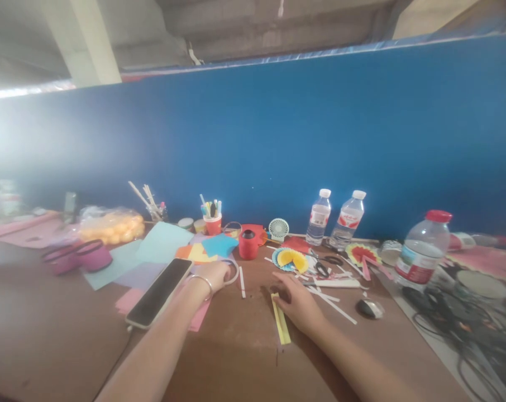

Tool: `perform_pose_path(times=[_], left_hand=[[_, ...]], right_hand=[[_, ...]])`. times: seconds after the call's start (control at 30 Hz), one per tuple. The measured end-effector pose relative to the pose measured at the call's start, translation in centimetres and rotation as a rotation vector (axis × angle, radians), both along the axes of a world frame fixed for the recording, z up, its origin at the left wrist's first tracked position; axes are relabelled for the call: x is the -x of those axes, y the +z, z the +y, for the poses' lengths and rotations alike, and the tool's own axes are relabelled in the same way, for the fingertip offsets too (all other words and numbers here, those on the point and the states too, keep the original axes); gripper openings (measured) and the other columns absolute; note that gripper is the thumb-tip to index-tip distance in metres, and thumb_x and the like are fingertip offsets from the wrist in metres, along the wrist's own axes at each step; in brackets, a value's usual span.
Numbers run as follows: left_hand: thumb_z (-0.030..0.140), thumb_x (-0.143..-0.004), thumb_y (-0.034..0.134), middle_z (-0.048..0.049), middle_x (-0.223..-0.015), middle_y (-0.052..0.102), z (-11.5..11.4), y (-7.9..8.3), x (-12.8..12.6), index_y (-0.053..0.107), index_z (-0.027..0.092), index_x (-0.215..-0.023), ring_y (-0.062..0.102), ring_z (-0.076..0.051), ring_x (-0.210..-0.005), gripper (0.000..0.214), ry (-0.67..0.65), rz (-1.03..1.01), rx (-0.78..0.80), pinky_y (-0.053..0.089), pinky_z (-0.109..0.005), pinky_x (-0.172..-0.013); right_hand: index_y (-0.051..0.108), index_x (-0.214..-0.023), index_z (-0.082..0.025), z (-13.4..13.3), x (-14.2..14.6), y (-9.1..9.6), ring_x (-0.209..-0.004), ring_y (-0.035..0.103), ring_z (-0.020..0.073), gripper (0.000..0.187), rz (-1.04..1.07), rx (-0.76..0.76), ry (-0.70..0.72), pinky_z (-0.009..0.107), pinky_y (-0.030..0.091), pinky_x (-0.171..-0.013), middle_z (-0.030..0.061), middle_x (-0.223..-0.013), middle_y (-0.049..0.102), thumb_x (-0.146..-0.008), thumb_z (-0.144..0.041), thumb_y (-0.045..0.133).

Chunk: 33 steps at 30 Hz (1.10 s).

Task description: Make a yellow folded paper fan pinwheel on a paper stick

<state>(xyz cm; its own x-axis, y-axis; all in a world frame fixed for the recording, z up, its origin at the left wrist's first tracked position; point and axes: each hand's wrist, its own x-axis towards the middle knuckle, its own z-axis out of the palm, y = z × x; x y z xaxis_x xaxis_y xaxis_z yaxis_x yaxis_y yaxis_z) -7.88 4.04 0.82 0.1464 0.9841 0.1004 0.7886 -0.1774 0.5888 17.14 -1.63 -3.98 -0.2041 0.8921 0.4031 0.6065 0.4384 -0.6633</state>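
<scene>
My left hand [215, 274], with a bangle on the wrist, is closed on the near side of a pale ring that looks like a tape roll [235, 273]. Beside it on the brown table lies a short white strip [242, 282]. My right hand [298, 301] is low over the table with curved fingers and a gap between thumb and index finger. Its thumb is at the upper end of a yellow folded paper strip [282, 324], which lies flat; whether it presses on the strip I cannot tell.
A phone [161, 293] lies on coloured paper sheets at left. Scissors [322, 269], a utility knife [337, 283], paper scraps and a mouse [370, 308] lie right. Behind stand a red glue bottle [248, 245], a pen cup [213, 224] and water bottles [319, 218]. Cables [458, 312] tangle at far right.
</scene>
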Motion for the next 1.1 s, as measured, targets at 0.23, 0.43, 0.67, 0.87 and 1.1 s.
perform_pose_path(times=[0.23, 0.43, 0.67, 0.87, 1.1], left_hand=[[0.028, -0.065, 0.051, 0.0017, -0.072, 0.058, -0.8, 2.9, -1.7, 0.057, 0.020, -0.071, 0.050, -0.014, -0.067, 0.012, -0.215, 0.037, 0.001, 0.034, -0.024, -0.063], [0.024, -0.069, 0.046, 0.0028, -0.073, 0.054, -4.1, 4.0, -5.0, 0.052, 0.020, -0.080, 0.048, -0.013, -0.065, 0.013, -0.303, -0.114, -0.033, 0.036, -0.023, -0.061], [0.017, -0.068, 0.046, 0.0003, -0.078, 0.056, -6.3, 3.4, -8.0, 0.051, 0.019, -0.077, 0.049, -0.015, -0.073, 0.010, -0.407, -0.114, -0.093, 0.037, -0.026, -0.067], [0.016, -0.070, 0.046, 0.0006, -0.078, 0.055, -6.5, 2.5, -8.6, 0.052, 0.019, -0.075, 0.049, -0.015, -0.073, 0.009, -0.444, -0.120, -0.111, 0.036, -0.025, -0.068], [0.017, -0.071, 0.047, 0.0003, -0.075, 0.053, -6.3, 0.7, -8.5, 0.049, 0.018, -0.076, 0.048, -0.015, -0.072, 0.006, -0.372, -0.216, -0.159, 0.036, -0.026, -0.068]], right_hand=[[0.050, -0.102, -0.021, 0.1, -0.4, 0.4, -0.066, 0.049, 0.0148, 0.029, 0.087, -0.057, -0.075, 0.029, 0.041, -0.067, 0.0041, -0.088, 0.054, -0.073, -0.017, 0.047], [0.058, -0.083, -0.020, -0.5, -0.2, 1.0, -0.071, 0.051, 0.0166, 0.015, 0.192, -0.173, -0.044, 0.028, 0.040, -0.068, 0.0044, -0.079, 0.057, -0.078, -0.023, 0.044], [0.059, -0.089, -0.020, -0.7, 0.0, 2.2, -0.070, 0.055, 0.0170, 0.021, 0.500, -0.027, -0.120, 0.027, 0.041, -0.064, 0.0032, -0.080, 0.063, -0.070, -0.028, 0.055], [0.064, -0.067, -0.018, -0.7, 0.2, 2.8, -0.063, 0.056, 0.0161, 0.015, 0.660, 0.108, -0.081, 0.025, 0.041, -0.061, 0.0017, -0.066, 0.064, -0.068, -0.031, 0.056], [0.062, -0.073, -0.016, 0.8, -2.1, 3.3, -0.064, 0.056, 0.0179, 0.023, 0.749, 0.039, -0.279, 0.027, 0.042, -0.059, 0.0039, -0.067, 0.064, -0.068, -0.037, 0.055]])
